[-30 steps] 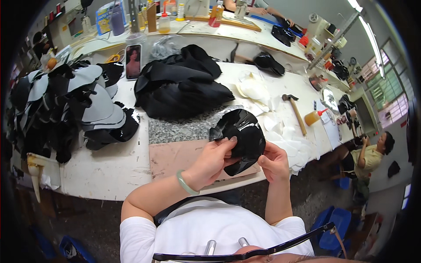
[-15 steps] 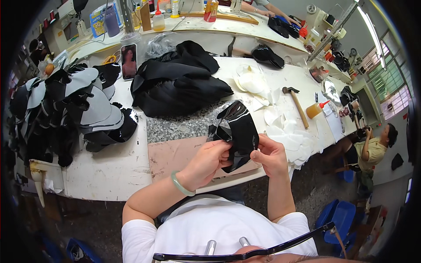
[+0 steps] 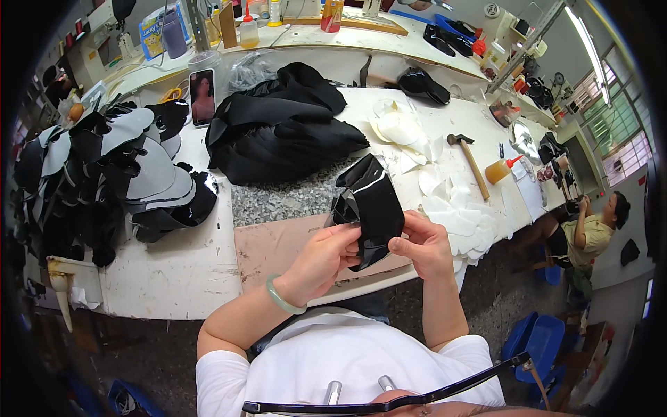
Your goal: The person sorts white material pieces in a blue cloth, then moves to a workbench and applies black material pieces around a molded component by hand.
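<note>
From the head view, my left hand (image 3: 325, 258) and my right hand (image 3: 422, 244) hold a glossy black shoe upper piece (image 3: 369, 208) up above the near edge of the desk (image 3: 174, 267), fingers of both pinching its lower edge (thumbs on top). Beyond it lies a heap of black fabric (image 3: 281, 132); a hammer (image 3: 467, 158) rests off to my right among white cut pieces (image 3: 458, 215).

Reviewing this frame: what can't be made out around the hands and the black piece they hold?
All in the head view:
- Lower part of the glossy black piece: covered by the left hand and right hand.
- Fingers behind the piece: hidden by it.
- Pink board under the hands: partly hidden by them.
- Bottles on the far bench: too small to identify.
</note>
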`<state>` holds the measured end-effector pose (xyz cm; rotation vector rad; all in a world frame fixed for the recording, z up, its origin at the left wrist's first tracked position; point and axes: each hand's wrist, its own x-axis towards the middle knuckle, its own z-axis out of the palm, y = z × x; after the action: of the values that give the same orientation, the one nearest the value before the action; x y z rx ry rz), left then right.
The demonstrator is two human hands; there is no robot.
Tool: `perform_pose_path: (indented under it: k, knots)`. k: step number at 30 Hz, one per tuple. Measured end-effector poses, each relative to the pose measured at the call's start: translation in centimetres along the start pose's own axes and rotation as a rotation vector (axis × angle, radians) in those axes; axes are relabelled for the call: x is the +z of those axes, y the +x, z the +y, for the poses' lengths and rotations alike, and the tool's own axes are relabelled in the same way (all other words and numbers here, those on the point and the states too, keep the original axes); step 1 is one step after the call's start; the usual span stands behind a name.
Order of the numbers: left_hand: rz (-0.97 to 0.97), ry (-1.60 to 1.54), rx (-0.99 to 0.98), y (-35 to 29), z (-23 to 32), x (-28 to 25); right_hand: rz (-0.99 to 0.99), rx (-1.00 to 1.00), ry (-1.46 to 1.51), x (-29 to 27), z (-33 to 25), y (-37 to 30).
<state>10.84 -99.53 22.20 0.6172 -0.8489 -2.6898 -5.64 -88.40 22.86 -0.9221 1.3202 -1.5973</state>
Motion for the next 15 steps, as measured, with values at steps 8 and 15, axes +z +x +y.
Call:
perform_pose_path:
  k: [8,15]
  knots:
    - [-0.019,0.006,0.134,-2.7,-0.9,-0.5,-0.033,-0.014,-0.075,1.8,0.7,-0.8]
    - [0.101,0.175,0.239,-5.4,-3.2,-4.7,-0.140,0.066,0.000,4.5,2.0,-1.2]
